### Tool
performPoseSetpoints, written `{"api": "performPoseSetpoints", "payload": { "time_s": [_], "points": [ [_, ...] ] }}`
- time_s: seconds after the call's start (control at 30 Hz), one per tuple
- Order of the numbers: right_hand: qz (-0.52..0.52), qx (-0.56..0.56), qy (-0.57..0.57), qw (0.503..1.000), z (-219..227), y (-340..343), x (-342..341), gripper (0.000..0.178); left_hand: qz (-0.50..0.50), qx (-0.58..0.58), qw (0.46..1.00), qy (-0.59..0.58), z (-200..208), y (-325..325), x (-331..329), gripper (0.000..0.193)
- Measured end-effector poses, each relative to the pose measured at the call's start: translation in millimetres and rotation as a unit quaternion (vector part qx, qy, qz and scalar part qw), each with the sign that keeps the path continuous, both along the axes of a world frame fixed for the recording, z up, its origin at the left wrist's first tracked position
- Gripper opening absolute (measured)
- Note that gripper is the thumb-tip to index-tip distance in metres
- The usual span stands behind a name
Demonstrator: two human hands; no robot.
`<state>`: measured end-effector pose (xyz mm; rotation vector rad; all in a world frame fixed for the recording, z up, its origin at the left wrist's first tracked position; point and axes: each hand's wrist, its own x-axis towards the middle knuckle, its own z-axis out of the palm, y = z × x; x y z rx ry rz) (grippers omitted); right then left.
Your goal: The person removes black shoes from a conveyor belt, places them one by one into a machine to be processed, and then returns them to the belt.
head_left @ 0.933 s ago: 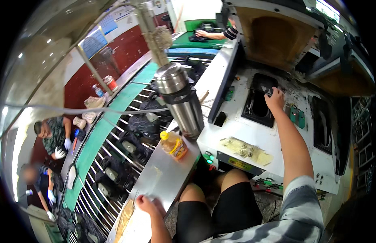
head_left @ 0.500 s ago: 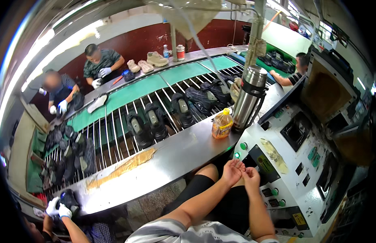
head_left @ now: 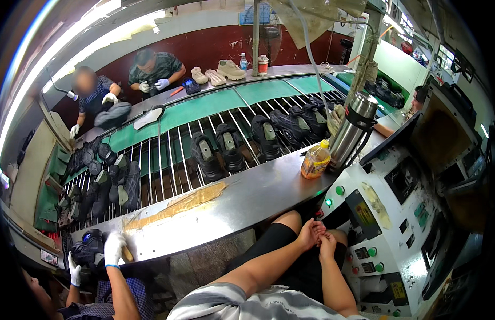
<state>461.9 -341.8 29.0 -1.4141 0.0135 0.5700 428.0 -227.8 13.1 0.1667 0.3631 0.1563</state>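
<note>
My left hand [head_left: 311, 233] is held palm up over my lap, its fingers loosely bent and apart. Against its fingers rests my right hand [head_left: 327, 246], with thumb and fingertips drawn together; whether anything small sits between them is hidden. Both hands are just left of the white control panel [head_left: 389, 245] with green and red buttons. Beyond them, on the metal ledge [head_left: 247, 205], stand a bottle of orange drink [head_left: 315, 161] and a steel thermos [head_left: 354, 130] with a black handle.
Black shoes [head_left: 230, 148] stand on the roller conveyor [head_left: 173, 160] past the ledge. More dark shoes [head_left: 131, 184] crowd its left end. Co-workers in white gloves [head_left: 115, 248] handle shoes at lower left and far left. Light shoes [head_left: 230, 70] line the far shelf.
My view has turned left, so the scene sits further right. My hands stay together over my lap. The lower-left co-worker's gloved hands have parted around a shoe; the far-left person swings a shoe.
</note>
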Motion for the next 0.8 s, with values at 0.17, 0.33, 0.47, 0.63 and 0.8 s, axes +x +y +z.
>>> {"api": "performPoseSetpoints", "payload": {
  "time_s": [0.17,0.33,0.47,0.63,0.8],
  "points": [
    [-0.041,0.044,-0.029,0.998,-8.0,-1.3,3.2,0.010,-0.023,0.009,0.999,-0.033,-7.1,-4.6,8.3,0.038],
    [-0.021,0.089,0.018,0.996,-5.4,-5.6,8.3,0.012,-0.034,0.000,0.999,-0.034,-9.9,-7.8,9.4,0.037],
    [0.016,0.056,0.033,0.998,-1.0,-4.4,7.8,0.010,-0.028,-0.005,0.999,-0.031,-18.1,-5.5,11.6,0.037],
    [0.015,0.075,-0.034,0.996,-3.1,3.3,-0.6,0.009,-0.004,-0.002,0.999,-0.036,-12.0,-5.7,14.9,0.037],
    [0.003,0.074,0.013,0.997,6.3,4.3,-2.8,0.012,-0.022,-0.001,1.000,-0.022,-15.7,-5.6,13.3,0.034]
  ]
}}
